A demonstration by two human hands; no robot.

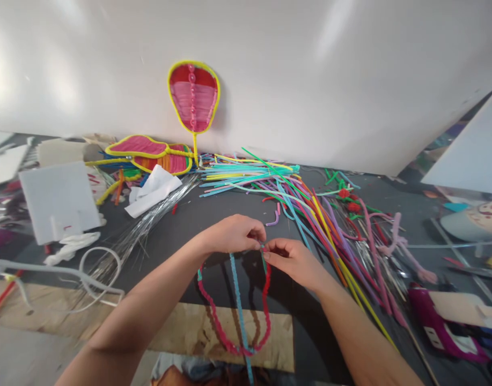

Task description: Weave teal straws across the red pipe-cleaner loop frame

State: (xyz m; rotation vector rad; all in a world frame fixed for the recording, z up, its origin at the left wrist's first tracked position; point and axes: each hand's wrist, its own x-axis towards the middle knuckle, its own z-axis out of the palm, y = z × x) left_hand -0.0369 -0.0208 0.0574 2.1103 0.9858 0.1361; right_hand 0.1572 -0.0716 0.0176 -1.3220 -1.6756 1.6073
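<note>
My left hand (237,234) and my right hand (294,260) meet at the top of a pipe-cleaner loop (266,305), both with fingertips pinched together. The loop hangs below them, fuzzy pink on its left and red on its right, with teal bits showing near the top. A light blue pipe cleaner (238,300) runs down from under my left hand, crosses the loop's bottom and extends past it. The exact spot between my fingertips is small and partly hidden. Beyond my hands lie a short bent purple pipe cleaner piece (274,217) and several bundled pipe cleaners (249,174).
A yellow-edged pink paddle shape (193,102) stands against the white board; similar shapes (139,146) lie beside it. Silver wires (149,220), white paper (153,190) and a white cable (68,273) are at left. Long coloured pipe cleaners (330,236) and a magenta device (426,321) are at right.
</note>
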